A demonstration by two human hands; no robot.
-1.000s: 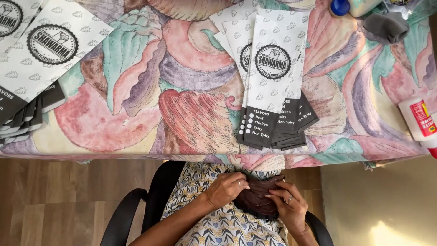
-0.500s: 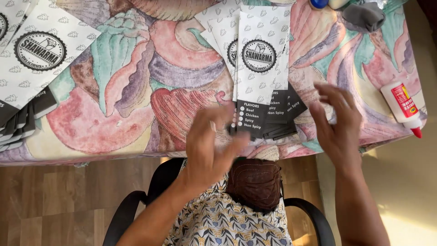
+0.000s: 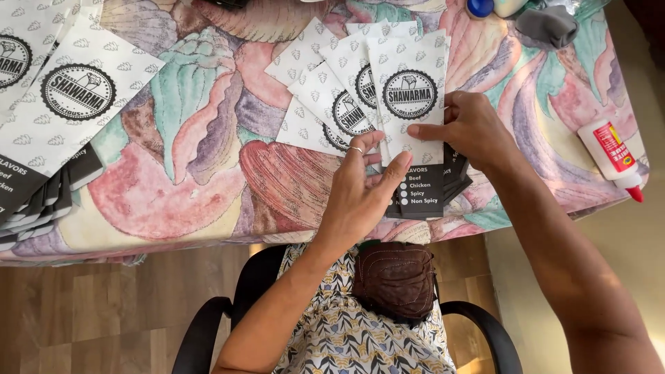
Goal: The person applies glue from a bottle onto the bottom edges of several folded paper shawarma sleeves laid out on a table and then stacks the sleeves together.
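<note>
Your left hand (image 3: 360, 194) lies flat with open fingers on the fanned pile of white paper sleeves with round black stamps and black bottom ends (image 3: 388, 104), near the front edge of the table with the pastel flowered cloth (image 3: 208, 180). Your right hand (image 3: 471, 128) pinches the right edge of the top sleeve; a white glue bottle with a red cap (image 3: 613, 159) lies well apart on the right
</note>
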